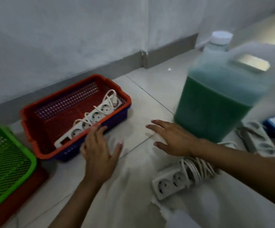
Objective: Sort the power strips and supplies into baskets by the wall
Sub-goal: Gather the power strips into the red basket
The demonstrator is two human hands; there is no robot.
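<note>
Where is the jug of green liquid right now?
In the head view, the jug of green liquid stands upright on the floor at right, just beyond the right hand and to the right of the red basket.

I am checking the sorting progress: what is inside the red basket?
The red basket holds one white power strip with its cord, lying diagonally. The left hand hides part of the near rim. The rest looks empty.
</note>
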